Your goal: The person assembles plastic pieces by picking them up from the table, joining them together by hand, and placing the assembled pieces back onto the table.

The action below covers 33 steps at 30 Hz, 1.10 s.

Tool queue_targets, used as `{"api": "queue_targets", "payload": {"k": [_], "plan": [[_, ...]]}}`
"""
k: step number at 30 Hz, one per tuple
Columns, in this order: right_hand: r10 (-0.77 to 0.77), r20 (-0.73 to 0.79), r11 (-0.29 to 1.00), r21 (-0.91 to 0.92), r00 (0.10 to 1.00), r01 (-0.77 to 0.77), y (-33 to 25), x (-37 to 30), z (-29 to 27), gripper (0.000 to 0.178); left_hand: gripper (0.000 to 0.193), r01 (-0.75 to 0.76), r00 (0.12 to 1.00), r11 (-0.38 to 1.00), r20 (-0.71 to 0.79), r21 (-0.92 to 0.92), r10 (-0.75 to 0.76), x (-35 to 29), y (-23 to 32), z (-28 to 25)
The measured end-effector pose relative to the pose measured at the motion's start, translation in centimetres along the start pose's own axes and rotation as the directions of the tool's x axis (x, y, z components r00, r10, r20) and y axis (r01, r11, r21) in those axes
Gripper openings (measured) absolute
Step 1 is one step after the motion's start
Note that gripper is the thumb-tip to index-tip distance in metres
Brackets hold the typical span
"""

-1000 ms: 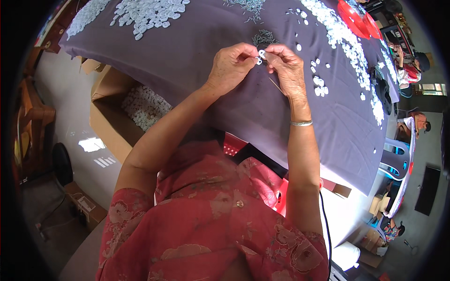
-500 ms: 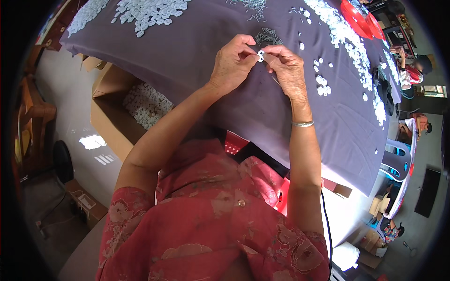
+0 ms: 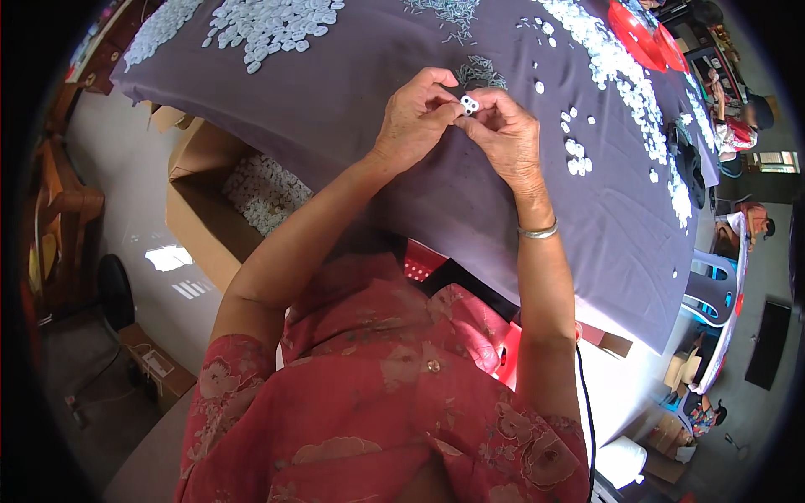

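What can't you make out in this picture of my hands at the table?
Head view, white piece: its underside, covered by the fingers.
Head view, cardboard box: part of its inside, behind the left forearm.
Head view, white pile at upper left: its far end, cut off by the top edge.
Head view, grey sticks beyond the fingers: too small to tell their exact shape.

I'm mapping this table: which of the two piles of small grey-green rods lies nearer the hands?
The smaller pile, just beyond the right hand; the other pile lies farther off, at the picture's top edge.
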State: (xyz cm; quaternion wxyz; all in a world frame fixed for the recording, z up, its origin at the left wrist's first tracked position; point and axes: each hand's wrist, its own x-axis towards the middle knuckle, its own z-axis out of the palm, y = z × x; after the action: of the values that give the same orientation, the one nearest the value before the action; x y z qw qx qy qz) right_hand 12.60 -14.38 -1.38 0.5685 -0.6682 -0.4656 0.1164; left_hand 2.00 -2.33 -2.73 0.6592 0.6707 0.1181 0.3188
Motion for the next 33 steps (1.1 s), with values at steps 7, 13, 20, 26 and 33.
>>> {"api": "queue_targets", "payload": {"k": [7,13,20,26,33], "plan": [[-0.087,-0.066,0.975,-0.211,0.994,0.071,-1.7,-0.3,0.0,0.022,0.019,0.003,0.989,0.997,0.145,-0.074,0.008,0.1,0.4,-0.2],[-0.177,-0.108,0.958,-0.247,0.978,0.146,-2.2,-0.2,0.2,0.024,0.019,0.105,0.984,0.991,0.155,-0.08,-0.092,0.0,1.4,-0.3],[-0.23,-0.037,0.917,-0.343,0.972,0.204,-2.4,-0.3,0.4,0.026,0.021,0.026,0.986,0.993,0.164,-0.111,-0.007,0.3,-0.2,-0.3],[-0.223,0.045,0.855,-0.472,0.974,0.217,-2.5,-0.5,0.3,0.024,0.022,0.024,0.984,0.998,0.177,-0.058,-0.014,0.2,-0.1,-0.5],[-0.214,0.221,0.679,-0.667,0.952,0.307,-2.1,-0.4,-0.1,0.026,0.024,0.037,0.967,0.998,0.254,-0.045,-0.025,0.1,0.3,-0.8]]}}
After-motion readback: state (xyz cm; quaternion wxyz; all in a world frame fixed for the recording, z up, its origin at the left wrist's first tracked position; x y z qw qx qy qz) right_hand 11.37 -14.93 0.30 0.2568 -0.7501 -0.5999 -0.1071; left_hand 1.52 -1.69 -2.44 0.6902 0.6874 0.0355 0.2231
